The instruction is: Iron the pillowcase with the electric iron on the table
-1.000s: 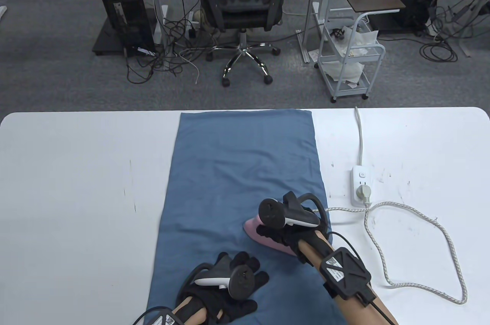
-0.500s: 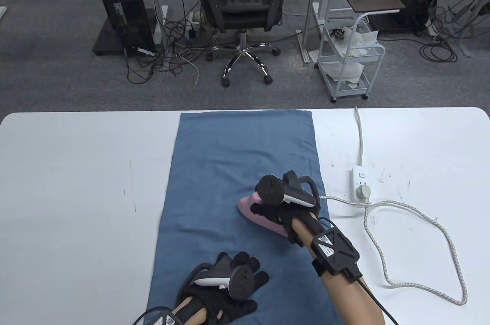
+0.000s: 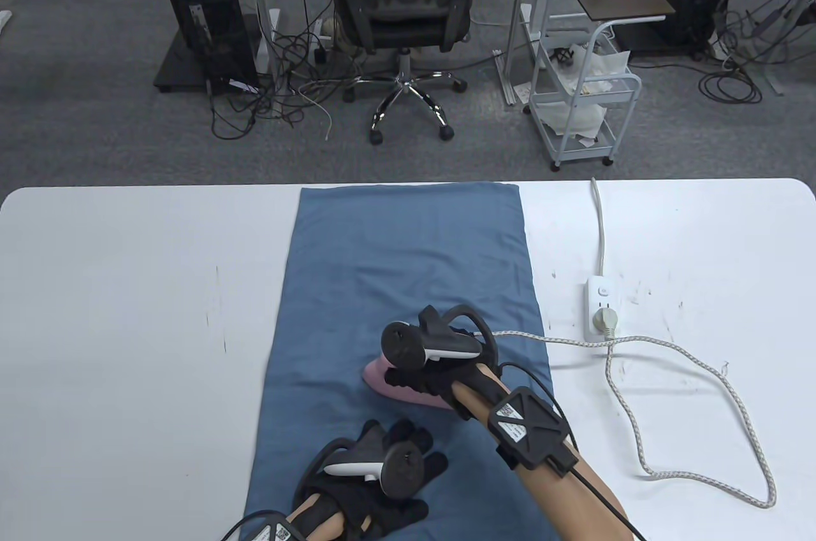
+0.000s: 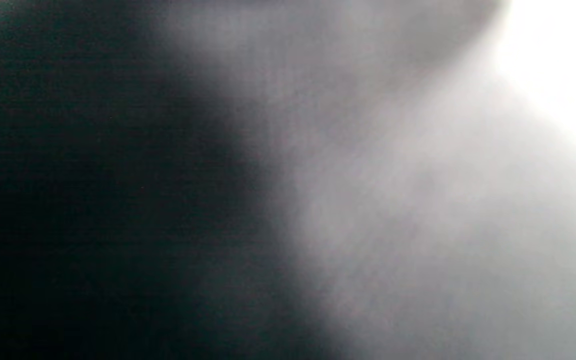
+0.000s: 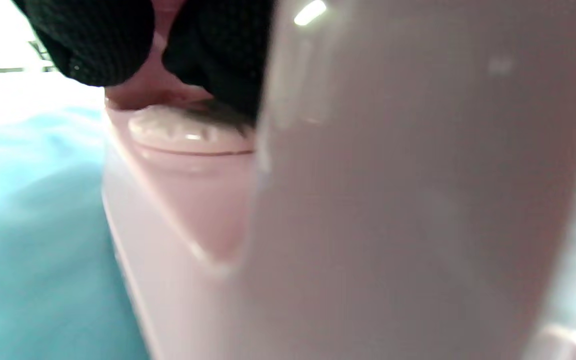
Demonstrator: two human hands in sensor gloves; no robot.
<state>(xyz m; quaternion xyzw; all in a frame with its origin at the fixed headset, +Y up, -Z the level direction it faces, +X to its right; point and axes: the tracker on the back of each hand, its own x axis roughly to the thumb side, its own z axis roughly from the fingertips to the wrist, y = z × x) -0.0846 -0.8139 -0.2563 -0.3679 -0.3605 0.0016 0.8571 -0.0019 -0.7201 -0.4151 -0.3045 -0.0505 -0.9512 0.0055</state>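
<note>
A blue pillowcase (image 3: 395, 286) lies flat along the middle of the white table (image 3: 127, 311). A pink electric iron (image 3: 382, 380) sits sole-down on the pillowcase's near half, its nose pointing left. My right hand (image 3: 424, 378) grips the iron's handle; in the right wrist view the gloved fingers (image 5: 218, 55) curl over the handle above the pink iron body (image 5: 368, 200). My left hand (image 3: 398, 458) lies flat on the pillowcase near the table's front edge, fingers spread, just below the iron. The left wrist view is a grey blur.
The iron's braided cord (image 3: 695, 369) loops over the table's right side to a white power strip (image 3: 602, 310). Beyond the far table edge stand an office chair (image 3: 401, 12) and a white trolley (image 3: 583, 101).
My right hand has slid the iron leftwards across the pillowcase, from near its right edge to its middle. The left hand has stayed put.
</note>
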